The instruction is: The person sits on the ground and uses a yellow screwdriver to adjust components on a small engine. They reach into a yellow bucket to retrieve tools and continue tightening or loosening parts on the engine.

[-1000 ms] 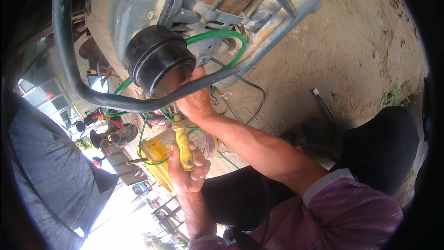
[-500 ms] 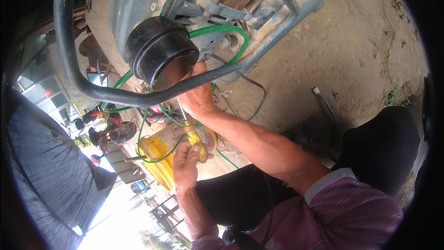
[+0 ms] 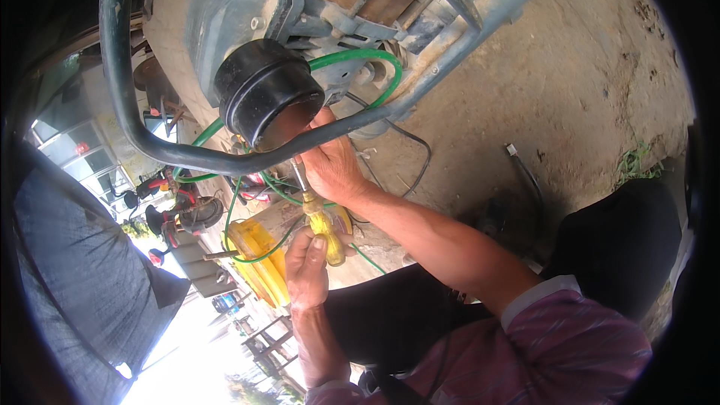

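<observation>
My left hand (image 3: 307, 270) is closed on a yellow-handled screwdriver (image 3: 325, 232), thumb on the grip and metal shaft pointing up toward the underside of a black cylindrical cup (image 3: 264, 82). My right hand (image 3: 334, 165) reaches beneath that cup and the dark curved tube (image 3: 191, 157) beside it, and is close to the screwdriver's shaft. Its fingertips are hidden, so I cannot tell what they touch or hold. The cup sits on a dusty grey-blue machine (image 3: 352, 19). A green hose (image 3: 356, 54) loops around it. The screwdriver's tip is not clearly visible.
A yellow object (image 3: 255, 255) with green lines across it is behind my left hand. Red-and-black equipment (image 3: 187, 214) stands at left, near grey sheeting (image 3: 90, 270). A loose black cable (image 3: 525, 169) lies on the dirt ground (image 3: 585, 67). My dark-clad knee (image 3: 607, 240) is at right.
My left hand and the screwdriver have shifted right from one second ago, and more of the metal shaft shows. My thumb now lies along the grip. My right hand has moved slightly right.
</observation>
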Available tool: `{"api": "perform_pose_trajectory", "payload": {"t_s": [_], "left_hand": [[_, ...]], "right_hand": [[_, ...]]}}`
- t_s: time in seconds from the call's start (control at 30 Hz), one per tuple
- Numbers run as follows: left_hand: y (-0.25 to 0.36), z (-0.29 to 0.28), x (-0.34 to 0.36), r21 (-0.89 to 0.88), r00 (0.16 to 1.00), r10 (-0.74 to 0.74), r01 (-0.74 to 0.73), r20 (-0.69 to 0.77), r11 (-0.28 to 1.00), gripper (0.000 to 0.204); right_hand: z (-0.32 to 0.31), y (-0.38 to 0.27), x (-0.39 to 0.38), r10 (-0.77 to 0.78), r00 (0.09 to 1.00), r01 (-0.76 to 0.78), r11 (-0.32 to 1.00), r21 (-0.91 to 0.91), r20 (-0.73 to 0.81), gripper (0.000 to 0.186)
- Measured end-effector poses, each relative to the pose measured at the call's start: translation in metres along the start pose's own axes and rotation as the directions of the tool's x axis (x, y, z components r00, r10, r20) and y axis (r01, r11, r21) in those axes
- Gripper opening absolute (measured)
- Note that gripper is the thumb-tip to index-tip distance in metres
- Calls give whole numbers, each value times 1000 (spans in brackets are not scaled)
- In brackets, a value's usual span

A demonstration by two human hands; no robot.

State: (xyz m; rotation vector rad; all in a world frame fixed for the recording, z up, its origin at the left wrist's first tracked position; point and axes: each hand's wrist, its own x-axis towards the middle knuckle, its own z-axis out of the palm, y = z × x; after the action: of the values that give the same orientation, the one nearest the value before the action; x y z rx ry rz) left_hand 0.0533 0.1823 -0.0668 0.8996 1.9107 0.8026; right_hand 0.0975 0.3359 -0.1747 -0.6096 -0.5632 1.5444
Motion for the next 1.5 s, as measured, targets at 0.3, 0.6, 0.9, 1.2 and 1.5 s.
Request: {"api": "perform_pose_trajectory", "payload": {"t_s": [0.3, 0.6, 0.9, 1.2, 1.5], "left_hand": [[15, 12, 2, -104, 993, -105, 109, 45, 989, 41], [10, 20, 5, -193, 990, -114, 128, 82, 973, 43], [10, 17, 6, -192, 977, -126, 158, 172, 969, 46], [11, 19, 7, -211, 974, -121, 161, 189, 964, 44], [15, 23, 6, -227, 973, -135, 177, 190, 958, 42]], "right_hand": [[-21, -24, -32, 239, 964, -249, 966, 75, 116, 26], [-26, -40, -21, 407, 896, -430, 895, 121, 176, 35], [-28, -38, -20, 417, 888, -439, 894, 86, 193, 35], [-29, -35, -20, 432, 874, -457, 886, 76, 222, 34], [-29, -43, -19, 432, 873, -465, 877, 123, 225, 36]]}}
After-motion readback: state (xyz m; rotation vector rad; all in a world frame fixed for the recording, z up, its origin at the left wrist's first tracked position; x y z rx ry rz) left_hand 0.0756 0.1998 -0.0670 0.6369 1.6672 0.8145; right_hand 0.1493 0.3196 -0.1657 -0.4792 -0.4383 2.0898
